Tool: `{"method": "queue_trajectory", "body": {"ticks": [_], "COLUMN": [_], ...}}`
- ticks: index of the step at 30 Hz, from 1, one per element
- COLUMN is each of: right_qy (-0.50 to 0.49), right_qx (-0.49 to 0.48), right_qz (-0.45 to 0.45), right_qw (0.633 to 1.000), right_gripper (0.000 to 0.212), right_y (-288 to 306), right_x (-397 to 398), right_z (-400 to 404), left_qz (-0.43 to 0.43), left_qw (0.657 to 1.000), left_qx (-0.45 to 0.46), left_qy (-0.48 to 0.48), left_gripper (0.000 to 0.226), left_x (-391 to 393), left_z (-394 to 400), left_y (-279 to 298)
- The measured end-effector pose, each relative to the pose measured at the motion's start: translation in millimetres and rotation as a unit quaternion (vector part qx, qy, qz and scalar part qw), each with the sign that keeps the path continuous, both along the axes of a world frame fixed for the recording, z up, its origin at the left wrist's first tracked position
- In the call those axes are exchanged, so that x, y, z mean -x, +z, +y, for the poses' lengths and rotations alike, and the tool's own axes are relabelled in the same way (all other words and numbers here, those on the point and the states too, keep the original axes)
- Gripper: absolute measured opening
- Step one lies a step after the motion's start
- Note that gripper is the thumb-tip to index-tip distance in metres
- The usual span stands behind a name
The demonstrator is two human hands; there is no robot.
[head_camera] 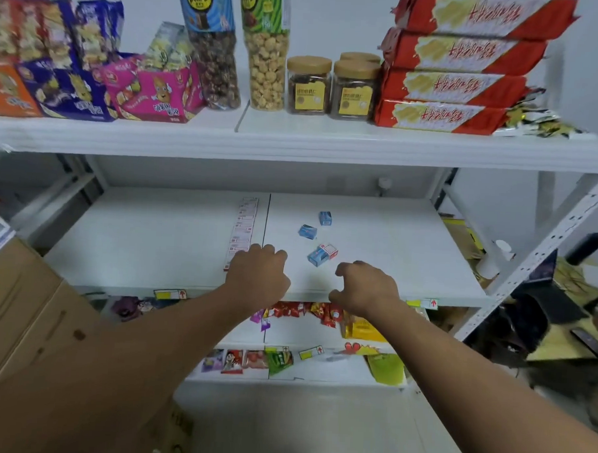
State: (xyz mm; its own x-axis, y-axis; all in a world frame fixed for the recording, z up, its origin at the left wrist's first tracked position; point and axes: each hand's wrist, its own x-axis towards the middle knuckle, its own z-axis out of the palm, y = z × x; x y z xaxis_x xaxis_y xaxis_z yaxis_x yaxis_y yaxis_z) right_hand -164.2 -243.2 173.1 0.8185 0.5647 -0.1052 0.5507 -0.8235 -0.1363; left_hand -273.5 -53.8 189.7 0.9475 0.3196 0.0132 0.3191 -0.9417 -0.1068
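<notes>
White sheet metal forms the middle shelf (391, 271) in the head view, and both bare forearms reach over its front edge. The left hand (258, 276) rests knuckles-up on the shelf with its fingers curled under; the palm is hidden, so whether it grasps anything cannot be told. Its fingertips lie just beside the near end of a label strip (243, 229) that runs front to back along the panel seam. The right hand (365, 287) hovers palm-down with loosely bent fingers and the thumb spread, grasping nothing. The nearest blue packet (317, 257) lies flat between the 2 hands and slightly beyond them, touching a red-and-white packet (329, 250), apart from both hands. 2 more blue packets (307, 231) lie further back, well apart from the hands. On the upper shelf (294, 144) stand 3 lidded jars (309, 86), apparently of nuts, beside 4 stacked red packs (451, 85).
</notes>
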Motion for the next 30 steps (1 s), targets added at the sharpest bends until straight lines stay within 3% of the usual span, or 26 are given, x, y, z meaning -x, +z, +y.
{"method": "queue_trajectory", "body": {"ticks": [6, 19, 30], "right_qy": [0.027, 0.083, 0.104], "right_qx": [-0.033, -0.034, -0.028], "right_qz": [-0.028, 0.009, 0.046], "right_qw": [0.999, 0.996, 0.993], "right_gripper": [0.066, 0.061, 0.061], "right_y": [14.3, 15.6, 11.4], "right_x": [-17.7, -57.7, -58.6], "right_z": [-31.3, -132.5, -155.4], "left_qz": [-0.011, 0.028, 0.045], "left_qw": [1.000, 0.997, 0.995], "left_qx": [-0.012, -0.020, 0.002], "left_qy": [0.023, 0.074, 0.084], "left_gripper": [0.045, 0.045, 0.047], "left_x": [-6.3, -28.0, -26.3], "left_z": [-39.2, -151.2, -168.1], "left_y": [14.9, -5.5, -1.4]}}
